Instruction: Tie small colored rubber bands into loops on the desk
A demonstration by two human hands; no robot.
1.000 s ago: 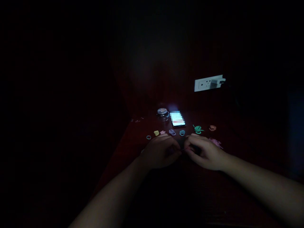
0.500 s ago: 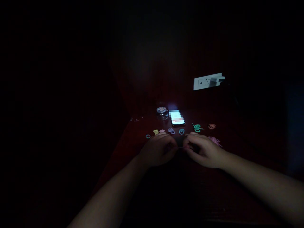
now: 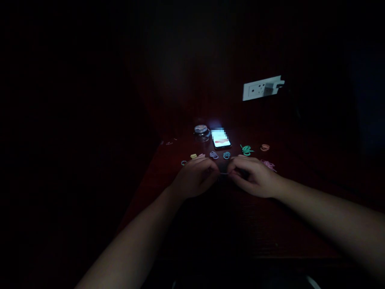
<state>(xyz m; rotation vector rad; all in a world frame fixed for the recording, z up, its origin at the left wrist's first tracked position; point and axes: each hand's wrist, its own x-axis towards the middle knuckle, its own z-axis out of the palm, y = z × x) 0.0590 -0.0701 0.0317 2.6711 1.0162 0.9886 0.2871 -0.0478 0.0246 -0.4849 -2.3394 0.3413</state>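
Observation:
A thin pale rubber band (image 3: 224,174) is stretched in the narrow gap between my two hands. One end is pinched in my left hand (image 3: 197,176), its fingers curled against the thumb. My right hand (image 3: 254,176) grips the other end in the same closed way. Just beyond my knuckles lie small groups of coloured bands: yellow (image 3: 193,156), purple (image 3: 213,155), blue (image 3: 226,155) and green (image 3: 246,150). Some pink bands (image 3: 268,165) are partly hidden behind my right hand. A single bluish ring (image 3: 183,163) lies by my left hand.
A lit phone (image 3: 221,138) lies at the back of the dark reddish table (image 3: 240,224), beside a clear lidded jar (image 3: 201,133). Orange bands (image 3: 265,147) are to the right. A white wall socket (image 3: 261,88) holds a plug. The surroundings are very dark.
The whole scene sits higher in the picture, and the table's front edge shows more. My hands keep their pinch, with the gap between them slightly wider.

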